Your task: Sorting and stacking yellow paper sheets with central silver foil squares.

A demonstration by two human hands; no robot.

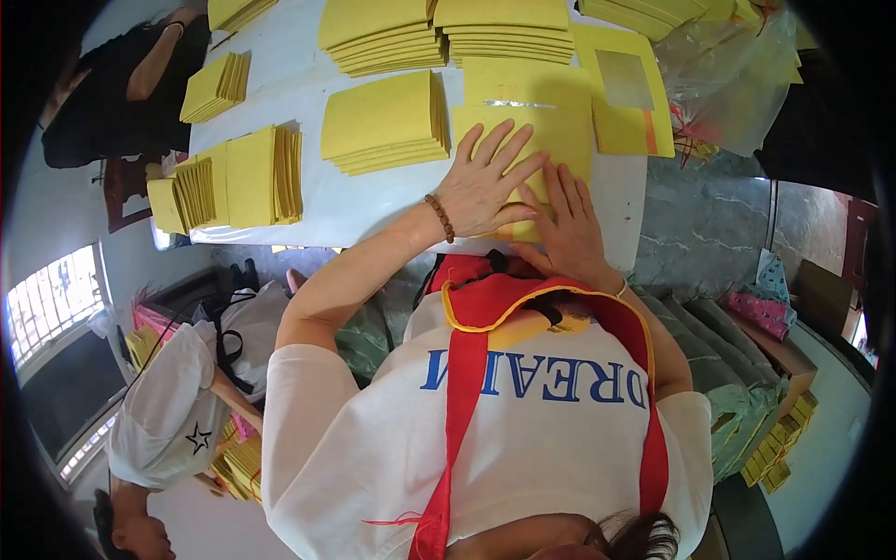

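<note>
A yellow paper envelope [527, 82] lies flat near the table's front edge, with a shiny silver strip across its upper part. My left hand [481, 191] rests palm down on it, fingers spread. Beside it my right hand [569, 229] also presses on the envelope's lower right, fingers stretched out. The hands touch or nearly touch at the thumbs and cover much of the lower half. To the right lies another yellow envelope [658, 117] bearing a greyish rectangle. A fanned stack of folded yellow envelopes [383, 121] sits just left of my left hand.
More yellow stacks [378, 28] line the far side of the white table [299, 103], and others [252, 177] stand at its left. A clear plastic bag [737, 84] hangs at the far right corner. One person [168, 401] works behind at left; another [121, 93] is at far left.
</note>
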